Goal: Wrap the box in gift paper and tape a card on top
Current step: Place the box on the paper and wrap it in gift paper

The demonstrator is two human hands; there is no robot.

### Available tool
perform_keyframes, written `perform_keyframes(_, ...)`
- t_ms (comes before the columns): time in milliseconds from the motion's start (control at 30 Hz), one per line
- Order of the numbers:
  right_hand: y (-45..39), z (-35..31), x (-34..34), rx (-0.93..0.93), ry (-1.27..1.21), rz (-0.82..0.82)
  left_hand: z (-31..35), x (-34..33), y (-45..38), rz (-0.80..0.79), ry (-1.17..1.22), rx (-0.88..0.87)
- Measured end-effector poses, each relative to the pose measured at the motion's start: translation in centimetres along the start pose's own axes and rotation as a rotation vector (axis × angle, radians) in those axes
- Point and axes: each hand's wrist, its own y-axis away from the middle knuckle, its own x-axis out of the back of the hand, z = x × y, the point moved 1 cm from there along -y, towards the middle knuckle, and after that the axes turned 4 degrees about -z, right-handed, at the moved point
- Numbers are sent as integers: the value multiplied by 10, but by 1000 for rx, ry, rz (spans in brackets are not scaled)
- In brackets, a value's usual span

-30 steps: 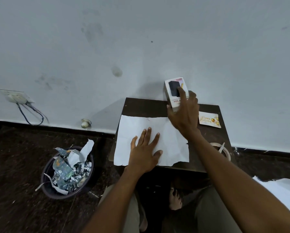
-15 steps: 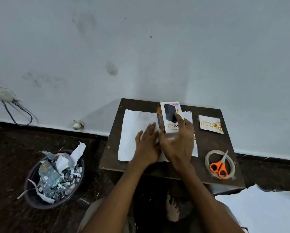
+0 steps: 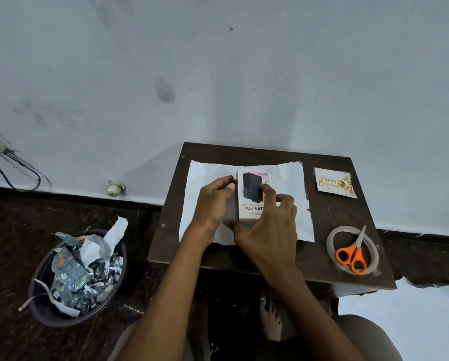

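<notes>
Box (image 3: 254, 194): sitting on the paper (image 3: 205, 175), mid worktop (image 3: 333, 212)
Hands: I've got left hand (image 3: 213, 204) and right hand (image 3: 273, 227) both gripping its sides

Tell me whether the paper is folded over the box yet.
Not yet. The paper lies spread flat on the table, and the box on it shows its printed top uncovered.

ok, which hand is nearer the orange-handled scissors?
Right. The right hand grips the white printed box mid-table, on the side toward the orange-handled scissors; the left hand is on the box's far side.
</notes>
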Motion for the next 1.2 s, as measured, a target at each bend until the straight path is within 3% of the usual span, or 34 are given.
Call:
perform_keyframes(333,-22,2,8,34,-137,-123,1,4,0,-113,-34,-30)
perform_keyframes(533,-35,-1,13,-62,-305,-278,-5,4,-3,-29,21,-39)
perform_keyframes(667,-47,3,25,-415,-803,-290,-8,7,-8,50,48,-20)
perform_keyframes(733,-51,6,32,-487,-904,-286,-10,7,-11,61,36,-12)
perform_keyframes(900,-44,1,23,-389,-948,-264,-12,2,-14,66,-11,17)
perform_keyframes(967,-41,-2,19,-329,-856,-201,-13,0,-14,65,-66,5)
perform_keyframes(1100,-43,-1,19,-241,-843,-123,-13,1,-13,139,-261,-158)
perform_keyframes(1200,-44,2,16,-241,-809,-179,-7,2,-8,122,-171,-116)
